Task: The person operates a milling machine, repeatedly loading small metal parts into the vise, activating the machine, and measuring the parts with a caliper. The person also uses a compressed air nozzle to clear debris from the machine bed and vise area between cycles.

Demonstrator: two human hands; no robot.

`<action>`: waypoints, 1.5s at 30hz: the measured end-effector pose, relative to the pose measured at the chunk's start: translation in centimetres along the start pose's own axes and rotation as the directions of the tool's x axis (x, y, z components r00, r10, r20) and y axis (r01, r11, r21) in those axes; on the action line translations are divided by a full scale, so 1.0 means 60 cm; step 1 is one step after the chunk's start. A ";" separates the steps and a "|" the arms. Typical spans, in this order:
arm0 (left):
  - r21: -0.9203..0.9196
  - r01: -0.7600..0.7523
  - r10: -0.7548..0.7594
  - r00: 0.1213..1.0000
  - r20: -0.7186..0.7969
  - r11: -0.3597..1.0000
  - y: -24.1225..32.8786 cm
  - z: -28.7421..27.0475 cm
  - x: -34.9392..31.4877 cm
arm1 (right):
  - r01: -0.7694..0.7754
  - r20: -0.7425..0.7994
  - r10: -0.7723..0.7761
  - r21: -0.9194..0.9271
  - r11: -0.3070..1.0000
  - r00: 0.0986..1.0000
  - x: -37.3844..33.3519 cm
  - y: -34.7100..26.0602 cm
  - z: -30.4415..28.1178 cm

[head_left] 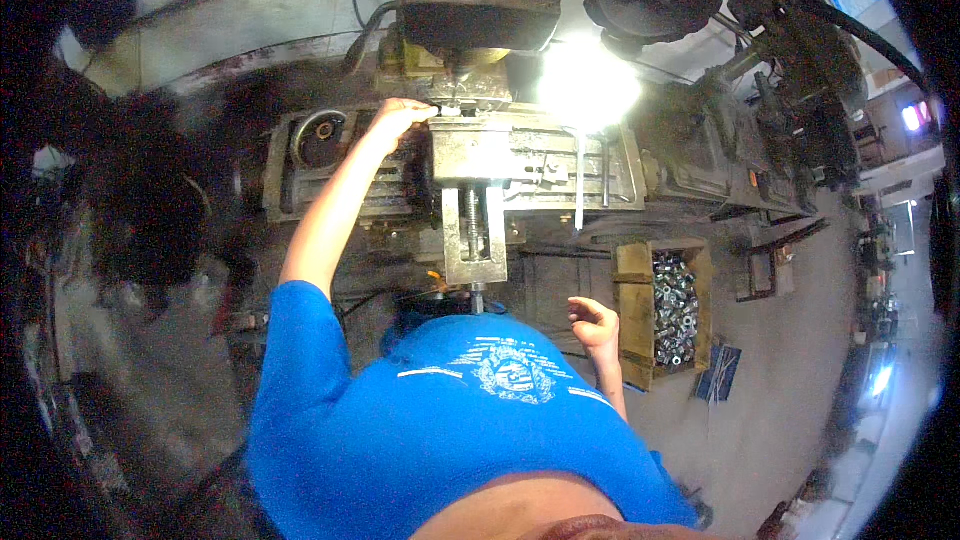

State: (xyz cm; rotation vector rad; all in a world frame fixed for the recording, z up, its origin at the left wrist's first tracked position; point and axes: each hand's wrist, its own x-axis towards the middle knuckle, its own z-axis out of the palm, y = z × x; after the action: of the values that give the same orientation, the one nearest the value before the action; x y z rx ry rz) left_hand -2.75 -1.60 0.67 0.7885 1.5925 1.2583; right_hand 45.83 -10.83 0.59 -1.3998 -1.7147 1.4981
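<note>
My left arm reaches forward to a machine vise (470,152) on the milling machine's table. The fingers of my left hand (402,117) are pinched together at the vise's far end, on a small bright metal piece (450,112) whose shape is hard to make out. Right above that spot is the machine's spindle (465,75). My right hand (596,326) hangs in front of my body, its fingers loosely curled with a gap to the thumb. Nothing shows in it. The vise's screw end (478,298) points toward my belly.
A wooden box (633,315) of short metal pieces (675,310) stands to the right of my right hand. On the machine table (625,165) lies a long bright bar (580,185). A handwheel (322,135) sits at the left, and a lamp (590,85) glares beside the machine head (480,0).
</note>
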 end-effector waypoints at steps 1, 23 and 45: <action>-0.050 -0.026 0.026 1.000 -0.013 0.998 0.004 -0.003 -0.014 | 0.006 0.021 -0.006 0.008 1.000 1.000 0.005 -0.001 0.000; 0.549 -0.013 0.408 0.685 -0.603 0.836 -0.115 -0.136 -0.216 | 0.115 0.071 -0.109 -0.092 0.989 0.992 0.050 0.007 -0.016; 0.116 -0.296 0.318 0.891 -0.323 0.948 -0.015 0.024 -0.174 | 0.072 0.020 -0.070 -0.092 0.993 0.997 0.027 0.009 -0.007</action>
State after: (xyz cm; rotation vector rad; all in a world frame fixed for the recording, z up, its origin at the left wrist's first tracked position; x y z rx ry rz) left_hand 2.43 -10.62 2.58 0.9297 1.8392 1.6498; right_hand 45.79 -9.26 -0.19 -1.3600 -1.8459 1.4130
